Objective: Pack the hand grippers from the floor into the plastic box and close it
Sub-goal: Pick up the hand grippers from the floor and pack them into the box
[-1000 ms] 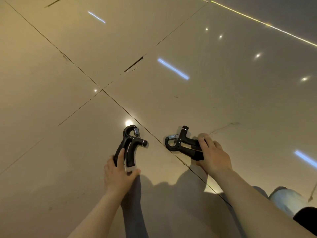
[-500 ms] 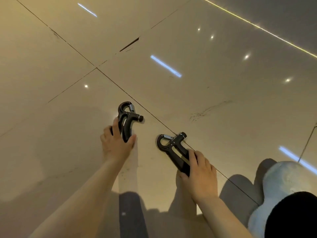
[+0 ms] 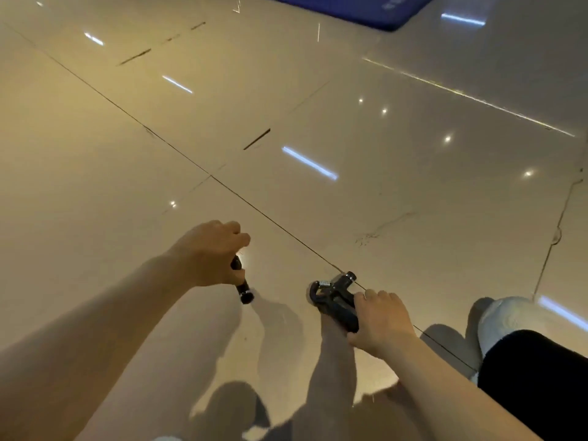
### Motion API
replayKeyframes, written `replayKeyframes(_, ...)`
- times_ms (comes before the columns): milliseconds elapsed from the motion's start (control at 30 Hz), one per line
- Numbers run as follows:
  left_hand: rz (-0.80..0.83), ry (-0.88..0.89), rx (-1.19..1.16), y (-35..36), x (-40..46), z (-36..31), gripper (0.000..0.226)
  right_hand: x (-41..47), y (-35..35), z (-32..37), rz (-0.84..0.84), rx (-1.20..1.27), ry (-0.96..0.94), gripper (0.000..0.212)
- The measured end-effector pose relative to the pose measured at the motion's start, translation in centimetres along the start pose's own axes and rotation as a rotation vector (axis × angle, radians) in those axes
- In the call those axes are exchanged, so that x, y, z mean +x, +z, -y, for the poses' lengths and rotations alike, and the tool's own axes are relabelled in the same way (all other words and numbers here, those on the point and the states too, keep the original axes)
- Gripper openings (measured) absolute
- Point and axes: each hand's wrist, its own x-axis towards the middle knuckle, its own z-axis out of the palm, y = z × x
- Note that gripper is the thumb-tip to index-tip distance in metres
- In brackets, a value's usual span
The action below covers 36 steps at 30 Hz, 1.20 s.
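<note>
Your left hand [image 3: 211, 253] is curled tight round one hand gripper [image 3: 241, 286], lifted off the glossy tiled floor [image 3: 413, 173]; only the gripper's black knobbed end pokes out below your fist. Your right hand [image 3: 380, 323] grips the handles of the second hand gripper [image 3: 334, 297], whose spring and hooked head point left, low over a tile seam. To the right sits a white shoe [image 3: 506, 316] beside a dark trouser leg [image 3: 537, 377]. Far ahead lies a blue mat [image 3: 366, 7].
</note>
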Motion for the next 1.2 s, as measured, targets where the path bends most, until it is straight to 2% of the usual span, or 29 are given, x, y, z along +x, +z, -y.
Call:
replayKeyframes(167, -0.067, 0.083, -0.009, -6.1, -7.4, -1.3, 0.045, -5.7, -8.9, 2.1, -0.079, 0.036, -0.136, 0.033)
replayKeyframes(233, -0.134, 0.073, -0.090, -9.0, -10.7, -2.2, 0.050, -8.6, -11.9, 2.5, -0.145, 0.042, -0.201, 0.038)
replayKeyframes(300, -0.247, 0.060, -0.155, -11.6, -14.3, -3.3, 0.054, -11.8, -14.7, 2.5, -0.233, 0.061, -0.254, 0.041)
replayKeyframes(400, -0.540, 0.062, -0.213, -14.5, -21.1, -5.6, 0.050, -17.5, -17.6, 1.8, -0.472, 0.104, -0.388, 0.042)
replayKeyframes(500, -0.834, 0.072, -0.340, -16.7, -26.5, -8.2, 0.044, -23.5, -19.4, 1.2, -0.731, 0.316, -0.409, 0.043)
replayKeyframes(600, -0.969, 0.107, -0.458, -18.2, -28.3, -10.9, 0.039, -28.4, -20.8, 1.6, -0.906, 0.617, -0.351, 0.018)
replayKeyframes(700, -0.973, 0.180, -0.485, -18.8, -28.9, -12.8, 0.039, -32.2, -21.3, 2.7, -1.073, 0.795, -0.288, 0.012)
replayKeyframes(800, -0.976, 0.279, -0.400, -19.0, -29.9, -14.5, 0.034, -35.4, -21.6, 3.2, -1.107, 0.761, -0.222, 0.020)
replayKeyframes(933, -1.020, 0.368, -0.370, -19.6, -31.0, -16.8, 0.029, -38.2, -22.3, 2.4, -1.120, 0.718, -0.234, 0.024)
replayKeyframes(1133, -0.847, 0.540, -0.247, -19.2, -29.7, -20.5, 0.022, -38.8, -17.4, -0.5, -1.215, 0.779, -0.177, 0.016)
replayKeyframes(1200, -0.803, 0.592, -0.211, -19.0, -28.8, -21.7, 0.022, -39.6, -15.9, -2.0, -1.181, 0.788, -0.148, 0.017)
